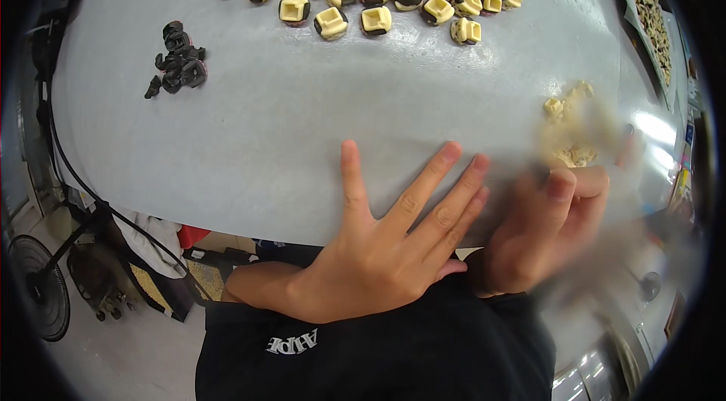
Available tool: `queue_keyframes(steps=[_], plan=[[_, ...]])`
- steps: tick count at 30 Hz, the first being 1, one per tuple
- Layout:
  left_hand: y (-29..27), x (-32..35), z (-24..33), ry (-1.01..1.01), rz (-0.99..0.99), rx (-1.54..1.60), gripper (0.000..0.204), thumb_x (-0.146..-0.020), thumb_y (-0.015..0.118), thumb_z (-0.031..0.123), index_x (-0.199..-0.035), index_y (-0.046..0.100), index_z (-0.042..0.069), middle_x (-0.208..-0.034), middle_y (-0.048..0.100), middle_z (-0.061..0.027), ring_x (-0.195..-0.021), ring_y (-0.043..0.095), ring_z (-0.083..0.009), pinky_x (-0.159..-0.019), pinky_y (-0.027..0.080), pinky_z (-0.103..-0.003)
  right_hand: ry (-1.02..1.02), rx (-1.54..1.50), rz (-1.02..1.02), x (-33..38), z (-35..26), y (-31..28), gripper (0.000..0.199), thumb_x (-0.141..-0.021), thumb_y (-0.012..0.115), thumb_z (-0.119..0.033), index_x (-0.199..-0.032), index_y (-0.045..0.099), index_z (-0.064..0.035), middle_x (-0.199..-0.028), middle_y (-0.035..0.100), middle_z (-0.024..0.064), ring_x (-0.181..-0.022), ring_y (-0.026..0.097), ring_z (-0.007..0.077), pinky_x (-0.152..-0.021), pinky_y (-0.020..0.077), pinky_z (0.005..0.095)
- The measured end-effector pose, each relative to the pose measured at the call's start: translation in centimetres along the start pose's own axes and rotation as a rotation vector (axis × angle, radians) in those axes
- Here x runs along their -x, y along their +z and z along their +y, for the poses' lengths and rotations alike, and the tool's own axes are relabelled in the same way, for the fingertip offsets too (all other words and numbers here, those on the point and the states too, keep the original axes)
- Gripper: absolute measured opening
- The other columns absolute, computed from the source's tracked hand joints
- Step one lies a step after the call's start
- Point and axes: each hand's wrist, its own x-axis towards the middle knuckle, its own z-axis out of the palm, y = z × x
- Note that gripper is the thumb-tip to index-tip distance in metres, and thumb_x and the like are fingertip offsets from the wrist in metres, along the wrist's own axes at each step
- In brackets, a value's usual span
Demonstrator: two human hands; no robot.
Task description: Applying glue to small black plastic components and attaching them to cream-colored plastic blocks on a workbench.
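My left hand point(378, 257) is palm down at the table's near edge, fingers stretched and spread, holding nothing. To its right, my right hand point(548, 223) has its fingers curled and the thumb against the index finger. Whatever is in that closed hand, if anything, is hidden, and a blurry patch covers part of this area. Just beyond the right fingertips lie small cream-coloured pieces point(575, 156), partly veiled by the blur. At the far side, many small cream-and-black moulded pieces point(376, 20) are gathered, several with a square recess and some with pink edges.
A small heap of black pieces point(180, 60) lies at the left on the grey table point(302, 113). Trays full of small pieces point(649, 11) stand at the far right. A fan point(38, 287) and a black cable point(91, 193) are at the left, below the table's edge.
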Motion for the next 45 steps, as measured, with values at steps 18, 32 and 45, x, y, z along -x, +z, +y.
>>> queue_keyframes(steps=[18, 32, 45], plan=[[1.7, 0.2, 2.2, -0.113, -0.014, -0.140, 0.056, -0.071, 0.057, 0.046, -0.116, 0.054, 0.012, -0.130, 0.046, -0.0054, -0.120, 0.042, -0.0326, -0.086, 0.013, -0.078, -0.519, 0.645, -0.409, -0.3, 0.6, -3.8, 0.038, -0.049, 0.076, -0.011, -0.086, 0.066, -0.0030, -0.056, 0.046, 0.0004, -0.047, 0.041, 0.0142, -0.041, 0.0299, 0.0242], [3.4, 0.2, 2.9, -0.144, 0.008, -0.414, 0.036, -0.089, 0.042, 0.021, -0.121, 0.045, 0.006, -0.131, 0.045, 0.0054, -0.124, 0.042, -0.0194, -0.100, 0.019, -0.063, -0.583, 0.652, -0.586, -0.7, 0.5, -3.8, 0.049, -0.041, 0.058, -0.022, -0.085, 0.071, -0.0052, -0.056, 0.037, -0.0009, -0.051, 0.042, 0.0123, -0.040, 0.0279, 0.0239], [3.3, 0.1, 3.2, -0.153, -0.002, -0.407, 0.036, -0.088, 0.042, 0.023, -0.120, 0.046, 0.005, -0.132, 0.044, 0.0032, -0.124, 0.042, -0.0207, -0.100, 0.020, -0.062, -0.591, 0.612, -0.563, -0.6, 0.9, -3.7, 0.051, -0.039, 0.054, -0.020, -0.084, 0.071, -0.0044, -0.055, 0.038, -0.0014, -0.049, 0.042, 0.0116, -0.040, 0.0274, 0.0232]])
